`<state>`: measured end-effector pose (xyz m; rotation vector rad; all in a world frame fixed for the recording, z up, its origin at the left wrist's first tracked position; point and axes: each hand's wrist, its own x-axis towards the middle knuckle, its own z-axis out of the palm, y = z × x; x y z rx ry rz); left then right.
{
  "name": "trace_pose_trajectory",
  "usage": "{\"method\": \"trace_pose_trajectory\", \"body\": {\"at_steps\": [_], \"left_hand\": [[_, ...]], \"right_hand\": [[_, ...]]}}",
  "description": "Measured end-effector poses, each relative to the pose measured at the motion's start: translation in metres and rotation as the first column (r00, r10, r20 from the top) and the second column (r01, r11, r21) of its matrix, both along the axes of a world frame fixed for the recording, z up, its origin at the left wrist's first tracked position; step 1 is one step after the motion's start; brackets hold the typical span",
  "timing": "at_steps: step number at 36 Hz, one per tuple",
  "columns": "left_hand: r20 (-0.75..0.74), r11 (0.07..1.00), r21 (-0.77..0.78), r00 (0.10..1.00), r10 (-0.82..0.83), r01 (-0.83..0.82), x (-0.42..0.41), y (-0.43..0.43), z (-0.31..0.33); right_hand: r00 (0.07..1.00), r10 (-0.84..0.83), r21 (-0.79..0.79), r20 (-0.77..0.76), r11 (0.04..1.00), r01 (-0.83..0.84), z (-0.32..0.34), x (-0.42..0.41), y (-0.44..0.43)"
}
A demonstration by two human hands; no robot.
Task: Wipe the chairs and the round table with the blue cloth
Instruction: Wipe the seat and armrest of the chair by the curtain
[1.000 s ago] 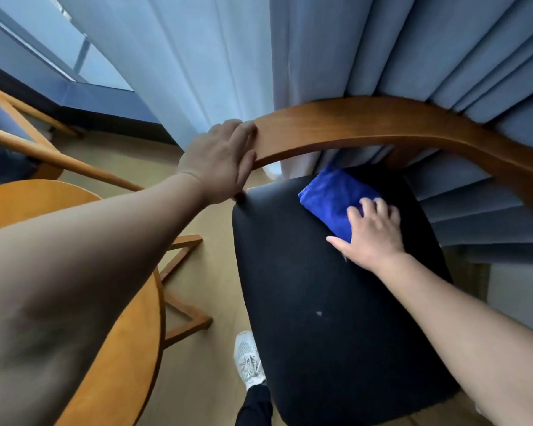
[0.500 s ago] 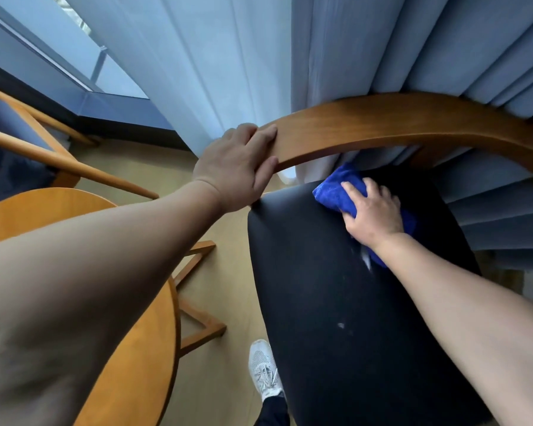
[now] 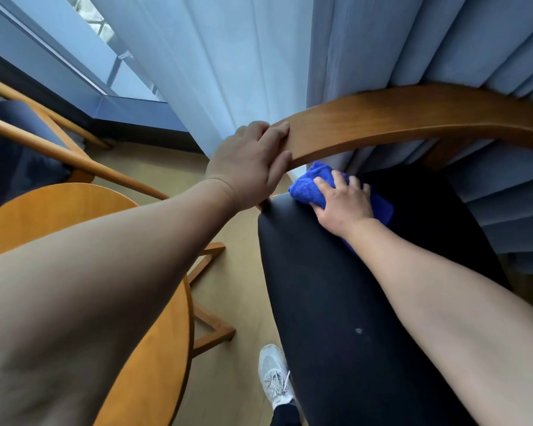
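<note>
On a wood floor [image 3: 228, 395] by pale curtains [image 3: 228, 56], one round tabletop [image 3: 59, 207] and two chairs: far chair [image 3: 43, 146] at left, left grip [image 3: 250, 164] clasping the near chair's [image 3: 320, 287] backrest [image 3: 413, 112], right grip [image 3: 343, 204] pressing flat on the single blue cloth [image 3: 308, 186] at its seat's [image 3: 336, 379] rear corner.

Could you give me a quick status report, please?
Left hand grips rail. Right hand presses cloth on seat corner. Nothing blocking.

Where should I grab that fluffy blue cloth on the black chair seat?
Take the blue folded cloth from above, at its bunched left end, past the right hand. It lies on the black chair seat, so its edges sit low; the puffy fold offers most to pinch. The left hand grips the curved wooden backrest.
</note>
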<state>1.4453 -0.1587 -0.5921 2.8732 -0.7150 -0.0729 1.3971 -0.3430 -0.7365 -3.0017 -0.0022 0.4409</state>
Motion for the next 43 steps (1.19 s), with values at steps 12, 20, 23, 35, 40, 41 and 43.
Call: {"method": "trace_pose_trajectory", "body": {"at_steps": [12, 20, 23, 35, 40, 41, 43], "left_hand": [[0.017, 0.994, -0.105, 1.0, 0.018, -0.016, -0.008, 0.013, -0.001], [0.03, 0.989, -0.138, 0.998, 0.063, -0.058, -0.008, 0.012, -0.005], [0.047, 0.99, -0.13, 0.997, 0.061, -0.054, -0.008, 0.012, -0.006], [0.076, 0.987, -0.163, 0.997, 0.026, -0.013, -0.008, 0.012, -0.005], [0.088, 0.983, -0.185, 0.996, 0.03, -0.013, -0.009, 0.013, -0.005], [0.09, 0.983, -0.182, 0.996, 0.028, -0.011, -0.009, 0.013, -0.005], [0.083, 0.985, -0.171, 0.996, 0.022, -0.008, -0.009, 0.013, -0.004]], "right_hand": [[0.89, 0.434, 0.112, 0.139, 0.886, -0.45, -0.011, -0.14, 0.06], [0.888, 0.382, 0.208, 0.257, 0.875, -0.437, 0.009, -0.093, 0.034], [0.931, 0.298, 0.083, 0.21, 0.944, -0.321, 0.024, -0.047, 0.029], [0.986, 0.148, -0.06, 0.08, 0.988, -0.143, 0.004, -0.028, 0.067], [0.905, 0.413, 0.021, 0.098, 0.909, -0.417, -0.008, -0.103, 0.095], [0.879, 0.469, 0.022, 0.089, 0.881, -0.473, -0.01, -0.117, 0.097], [0.829, 0.557, 0.023, 0.053, 0.829, -0.559, -0.012, -0.138, 0.098]]}}
